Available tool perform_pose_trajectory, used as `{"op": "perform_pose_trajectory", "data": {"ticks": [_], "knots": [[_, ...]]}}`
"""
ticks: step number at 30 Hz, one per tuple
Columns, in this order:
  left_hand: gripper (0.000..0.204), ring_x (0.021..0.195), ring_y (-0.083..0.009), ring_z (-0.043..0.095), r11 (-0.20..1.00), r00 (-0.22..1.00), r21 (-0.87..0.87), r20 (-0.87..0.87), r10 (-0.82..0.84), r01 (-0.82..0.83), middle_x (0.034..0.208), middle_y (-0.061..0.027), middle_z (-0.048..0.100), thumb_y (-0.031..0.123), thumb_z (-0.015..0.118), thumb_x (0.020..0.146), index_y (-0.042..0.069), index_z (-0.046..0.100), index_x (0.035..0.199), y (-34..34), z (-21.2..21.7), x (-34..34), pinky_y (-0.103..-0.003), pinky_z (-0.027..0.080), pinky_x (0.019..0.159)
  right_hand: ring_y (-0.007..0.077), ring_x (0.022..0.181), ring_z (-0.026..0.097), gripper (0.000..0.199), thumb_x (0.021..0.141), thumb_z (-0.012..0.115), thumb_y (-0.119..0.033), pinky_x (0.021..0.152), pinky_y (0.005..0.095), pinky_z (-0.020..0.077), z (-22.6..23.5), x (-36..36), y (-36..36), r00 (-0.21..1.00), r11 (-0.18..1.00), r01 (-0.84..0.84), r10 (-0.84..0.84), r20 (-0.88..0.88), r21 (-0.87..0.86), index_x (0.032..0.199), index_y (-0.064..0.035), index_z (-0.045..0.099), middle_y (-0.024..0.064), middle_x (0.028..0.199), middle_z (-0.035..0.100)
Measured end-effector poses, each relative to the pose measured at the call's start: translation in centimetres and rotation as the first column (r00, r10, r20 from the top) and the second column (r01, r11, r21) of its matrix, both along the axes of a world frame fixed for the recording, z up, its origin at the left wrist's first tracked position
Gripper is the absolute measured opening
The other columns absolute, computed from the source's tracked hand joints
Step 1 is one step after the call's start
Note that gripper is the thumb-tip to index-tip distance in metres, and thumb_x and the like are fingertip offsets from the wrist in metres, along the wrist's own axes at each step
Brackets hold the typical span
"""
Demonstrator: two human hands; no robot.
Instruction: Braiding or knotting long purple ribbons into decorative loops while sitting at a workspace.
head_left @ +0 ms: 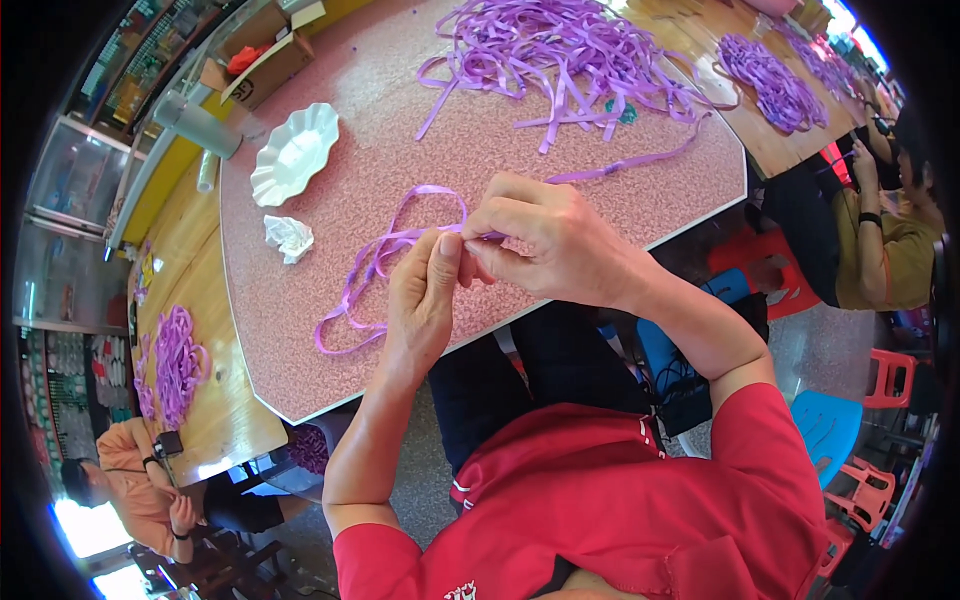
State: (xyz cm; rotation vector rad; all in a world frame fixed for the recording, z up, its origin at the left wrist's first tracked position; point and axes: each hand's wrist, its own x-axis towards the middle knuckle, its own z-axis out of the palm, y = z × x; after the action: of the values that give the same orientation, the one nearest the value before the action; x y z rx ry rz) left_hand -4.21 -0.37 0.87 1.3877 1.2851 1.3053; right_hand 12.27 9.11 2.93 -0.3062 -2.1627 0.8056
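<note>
Close together above the near part of the pink speckled table (350, 165), my two hands pinch a narrow purple ribbon (358, 290). My left hand (425, 300) is closed on it, thumb on top. My right hand (545, 240) grips the same ribbon between thumb and fingertips, just to the right. Loops of the ribbon lie on the table to the left of my left hand. Beyond my right hand, a strand of purple ribbon (640, 162) runs toward the table's right side. The fingertips hide the exact spot where the ribbon is held.
A large tangled heap of purple ribbons (560, 50) covers the table's far side. At left are a white scalloped dish (296, 155), crumpled tissue (289, 238), a grey-green bottle (198, 124) and a cardboard box (268, 62). Co-workers sit at left (135, 480) and right (880, 230), beside more ribbon piles.
</note>
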Motion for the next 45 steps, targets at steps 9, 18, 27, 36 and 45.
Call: {"op": "perform_pose_trajectory", "data": {"ticks": [9,18,27,36,45], "knots": [[0.013,0.095,-0.0105,0.056,0.997,0.961,-0.072,0.274,0.022,-0.003,0.098,-0.0032,0.059,0.015,0.054,0.101,0.003,0.056,0.104,-1.3,-0.9,0.2,-0.026,0.043,0.089,0.0098,0.072,0.059,0.012,0.085,0.066,-0.001,0.061,0.0245,0.0454,-1.1,0.4,-1.8,0.997,0.921,0.011,-0.039,-0.063,-0.389,0.097,0.0003,0.069,0.0057,0.081,0.062],[0.007,0.096,-0.0154,0.06,0.999,0.76,-0.026,0.65,-0.005,0.029,0.102,-0.008,0.065,0.002,0.066,0.09,0.006,0.061,0.093,-1.7,-1.0,-0.1,-0.029,0.046,0.091,0.0056,0.082,0.062,0.013,0.092,0.066,-0.007,0.071,0.0205,0.049,-2.7,-0.1,-1.3,0.977,0.613,-0.181,0.019,-0.214,-0.769,0.102,0.0006,0.067,0.0015,0.09,0.067],[0.007,0.098,-0.018,0.064,0.984,0.721,0.039,0.686,0.1,-0.174,0.107,-0.0124,0.068,0.0,0.063,0.091,0.004,0.062,0.097,-0.8,-1.6,1.4,-0.031,0.048,0.091,0.0034,0.069,0.053,0.009,0.091,0.068,-0.007,0.056,0.0235,0.0423,-2.9,-0.2,-2.6,0.983,0.866,0.078,-0.148,-0.105,-0.494,0.096,0.0008,0.068,-0.0012,0.079,0.062],[0.022,0.093,-0.0277,0.061,0.766,0.654,0.643,-0.575,0.491,-0.011,0.102,-0.009,0.068,-0.002,0.073,0.074,0.004,0.062,0.092,-0.1,-0.8,0.1,-0.038,0.046,0.081,0.0026,0.063,0.05,0.015,0.09,0.072,-0.017,0.053,0.0215,0.0377,-2.8,-0.2,-1.3,0.997,0.708,0.058,-0.08,0.002,-0.703,0.091,-0.0019,0.072,-0.0034,0.071,0.061],[0.025,0.095,-0.0295,0.062,0.725,0.557,0.682,-0.641,0.529,0.096,0.105,-0.0125,0.065,-0.006,0.072,0.075,0.004,0.059,0.094,-0.5,-0.2,0.0,-0.04,0.048,0.08,0.0007,0.054,0.042,0.021,0.086,0.076,-0.026,0.044,0.0192,0.0264,-2.6,-0.5,-0.9,0.987,0.236,-0.162,0.055,-0.154,-0.958,0.082,-0.0066,0.069,-0.0043,0.068,0.058]]}}
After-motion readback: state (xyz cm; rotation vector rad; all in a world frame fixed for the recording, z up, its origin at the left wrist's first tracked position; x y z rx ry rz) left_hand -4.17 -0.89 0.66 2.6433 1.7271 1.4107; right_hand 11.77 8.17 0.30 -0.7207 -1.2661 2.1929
